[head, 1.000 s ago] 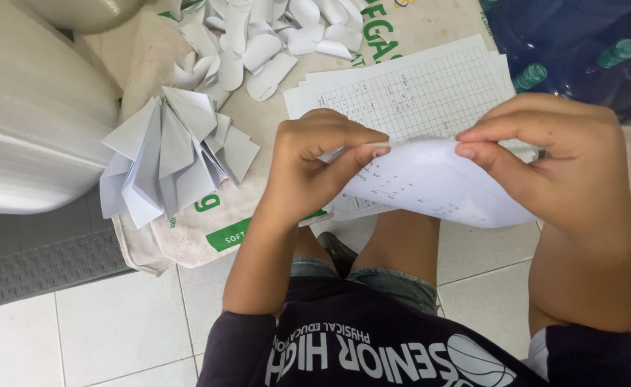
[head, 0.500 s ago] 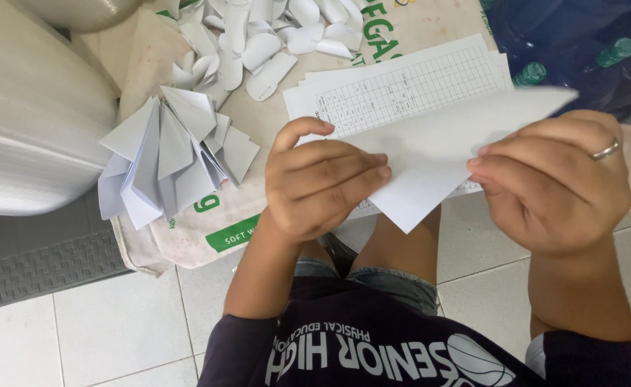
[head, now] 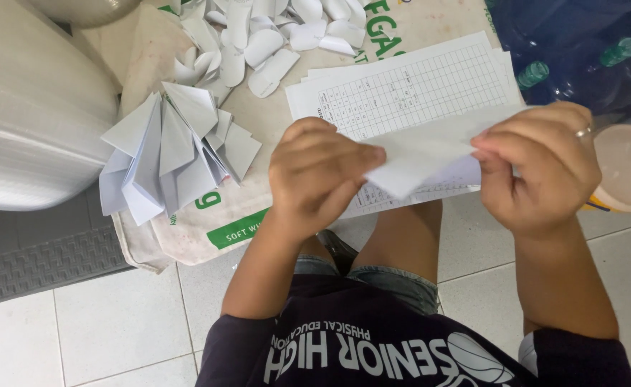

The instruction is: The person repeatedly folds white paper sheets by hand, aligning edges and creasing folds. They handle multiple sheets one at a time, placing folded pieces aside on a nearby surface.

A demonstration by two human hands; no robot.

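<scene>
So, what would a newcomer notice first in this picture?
First, the two hands at the centre: the left hand and the right hand hold a folded white paper between them. To the left, a pile of folded papers lies on a sack, with a gridded sheet behind the hands.

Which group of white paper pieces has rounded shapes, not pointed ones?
The scattered pile at the top; the cluster of folded papers lower left has sharp, pointed corners.

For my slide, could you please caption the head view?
Both hands, left and right, fold a white paper above printed sheets.
</scene>
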